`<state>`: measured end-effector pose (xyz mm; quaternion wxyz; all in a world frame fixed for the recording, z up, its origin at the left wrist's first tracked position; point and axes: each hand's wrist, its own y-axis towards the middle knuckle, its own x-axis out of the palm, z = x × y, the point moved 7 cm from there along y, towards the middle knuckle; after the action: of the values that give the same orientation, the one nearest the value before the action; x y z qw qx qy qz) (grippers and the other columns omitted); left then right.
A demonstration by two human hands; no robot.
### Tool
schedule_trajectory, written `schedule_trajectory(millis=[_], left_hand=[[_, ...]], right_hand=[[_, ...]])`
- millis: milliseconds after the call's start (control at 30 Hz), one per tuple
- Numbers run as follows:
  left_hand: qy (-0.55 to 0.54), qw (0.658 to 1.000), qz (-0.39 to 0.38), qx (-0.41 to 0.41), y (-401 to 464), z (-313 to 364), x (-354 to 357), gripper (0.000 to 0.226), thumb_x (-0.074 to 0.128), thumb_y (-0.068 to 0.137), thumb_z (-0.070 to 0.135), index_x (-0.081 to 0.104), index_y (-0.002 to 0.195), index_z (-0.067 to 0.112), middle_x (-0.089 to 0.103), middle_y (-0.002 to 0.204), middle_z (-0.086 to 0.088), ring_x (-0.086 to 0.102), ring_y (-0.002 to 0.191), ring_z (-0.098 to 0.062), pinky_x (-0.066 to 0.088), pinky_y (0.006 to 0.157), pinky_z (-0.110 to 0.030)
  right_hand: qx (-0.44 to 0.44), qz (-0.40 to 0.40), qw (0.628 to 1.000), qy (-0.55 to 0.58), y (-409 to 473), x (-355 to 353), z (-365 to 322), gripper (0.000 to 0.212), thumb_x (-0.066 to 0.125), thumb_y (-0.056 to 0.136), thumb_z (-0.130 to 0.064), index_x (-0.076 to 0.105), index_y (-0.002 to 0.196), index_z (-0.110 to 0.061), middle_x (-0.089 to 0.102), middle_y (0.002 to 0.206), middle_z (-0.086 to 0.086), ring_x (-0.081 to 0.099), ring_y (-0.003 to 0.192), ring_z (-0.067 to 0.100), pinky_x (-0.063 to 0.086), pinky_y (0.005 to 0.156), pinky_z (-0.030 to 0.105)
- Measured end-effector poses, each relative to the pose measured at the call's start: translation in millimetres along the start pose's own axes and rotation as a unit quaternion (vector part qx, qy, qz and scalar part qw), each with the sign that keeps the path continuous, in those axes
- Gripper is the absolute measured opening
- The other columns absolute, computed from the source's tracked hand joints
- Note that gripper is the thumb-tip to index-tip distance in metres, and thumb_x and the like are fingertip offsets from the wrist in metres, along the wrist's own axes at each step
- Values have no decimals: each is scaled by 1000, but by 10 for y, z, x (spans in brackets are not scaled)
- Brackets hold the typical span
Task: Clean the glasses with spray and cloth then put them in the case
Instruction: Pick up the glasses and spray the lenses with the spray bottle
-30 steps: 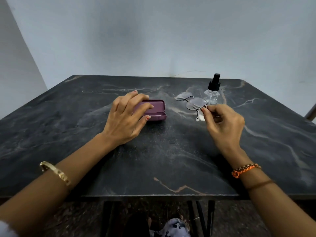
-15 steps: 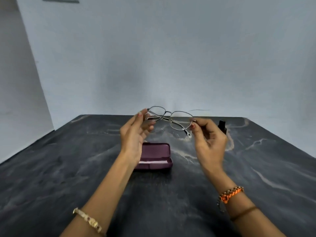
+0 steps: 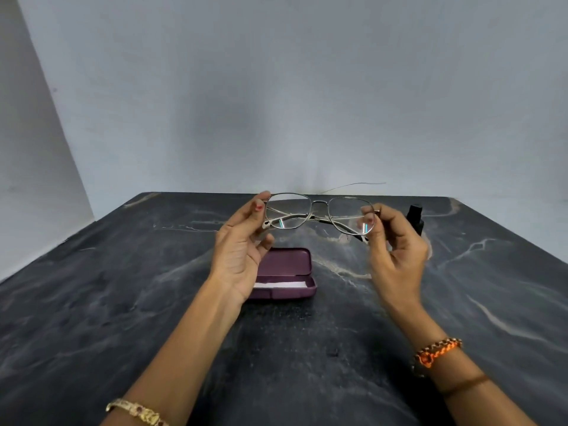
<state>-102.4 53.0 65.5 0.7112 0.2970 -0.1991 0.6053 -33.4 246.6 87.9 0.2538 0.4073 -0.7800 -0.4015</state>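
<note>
Thin metal-framed glasses (image 3: 319,212) are held up in the air above the table, temples folded behind the lenses. My left hand (image 3: 242,253) pinches the frame's left end and my right hand (image 3: 393,250) pinches its right end. Below them a maroon glasses case (image 3: 285,273) lies open on the dark marble table (image 3: 153,302), with something white, maybe a cloth (image 3: 281,285), inside. Only the black cap of the spray bottle (image 3: 415,217) shows behind my right hand; its body is hidden.
A pale wall rises right behind the table's far edge, and another wall stands at the left. The table's left and right edges slope away from the case.
My left hand left the case and took the glasses' left end. Both hands lifted the glasses off the table, and the view has tilted upward.
</note>
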Motion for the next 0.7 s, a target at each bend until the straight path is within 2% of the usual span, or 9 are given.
schedule_trajectory(millis=[67, 133, 233, 367, 433, 500, 600, 700], left_hand=[[-13, 1000, -19, 0, 8, 15, 15, 14, 64, 62, 20, 76, 67, 23, 73, 76, 10, 62, 65, -2, 51, 53, -14], [-27, 999, -42, -1, -2, 34, 43, 15, 62, 64, 19, 76, 67, 22, 74, 78, 6, 66, 73, -7, 54, 60, -17], [-63, 997, -46, 8, -29, 48, 60, 15, 61, 64, 15, 75, 63, 19, 72, 70, 4, 68, 68, -7, 55, 58, -18], [-74, 996, -29, 47, -57, 76, 70, 13, 63, 61, 10, 73, 58, 16, 71, 65, 4, 67, 64, -6, 56, 58, -18], [-74, 994, -38, 71, -72, 110, 102, 7, 70, 52, 12, 73, 56, 17, 71, 64, 6, 67, 66, -5, 57, 62, -19], [-86, 991, -48, 94, -71, 156, 122, 10, 71, 44, 15, 72, 54, 17, 70, 63, 7, 67, 67, -6, 57, 66, -21], [-75, 986, -55, 137, -80, 263, 143, 11, 71, 44, 16, 72, 55, 16, 69, 62, 7, 68, 67, -7, 57, 68, -21], [-37, 978, -65, 194, -124, 375, 182, 12, 72, 46, 20, 73, 58, 20, 69, 62, 9, 64, 62, -2, 55, 69, -19]], right_hand=[[-8, 1, 1000, -3, 22, -4, -43, 20, 52, 88, -12, 56, 96, -30, 61, 91, -13, 60, 82, -7, 49, 69, 8], [-20, -4, 1000, -7, 39, 0, -91, 16, 53, 88, -16, 56, 98, -28, 61, 92, -15, 60, 83, -8, 49, 70, 8], [-32, -10, 999, -26, 55, 6, -134, 16, 53, 88, -15, 57, 102, -21, 60, 92, -17, 59, 84, -9, 48, 72, 8], [17, 1, 1000, 10, 69, -4, -72, 20, 55, 87, -12, 60, 97, -29, 64, 90, -20, 62, 84, -5, 49, 73, 10], [40, 8, 999, 33, 66, -10, -44, 21, 55, 87, -11, 61, 95, -30, 67, 85, -19, 63, 86, -2, 50, 76, 12], [41, 9, 999, 26, 65, -4, -63, 21, 55, 88, -9, 61, 97, -26, 66, 90, -16, 63, 87, 1, 51, 79, 15], [22, 13, 1000, -4, 83, -10, -145, 20, 54, 88, -7, 60, 104, -16, 65, 91, -9, 63, 86, 7, 53, 79, 20], [-44, 24, 997, -64, 92, -28, -284, 20, 54, 88, -2, 60, 106, -7, 64, 91, -2, 62, 81, 11, 52, 74, 23]])
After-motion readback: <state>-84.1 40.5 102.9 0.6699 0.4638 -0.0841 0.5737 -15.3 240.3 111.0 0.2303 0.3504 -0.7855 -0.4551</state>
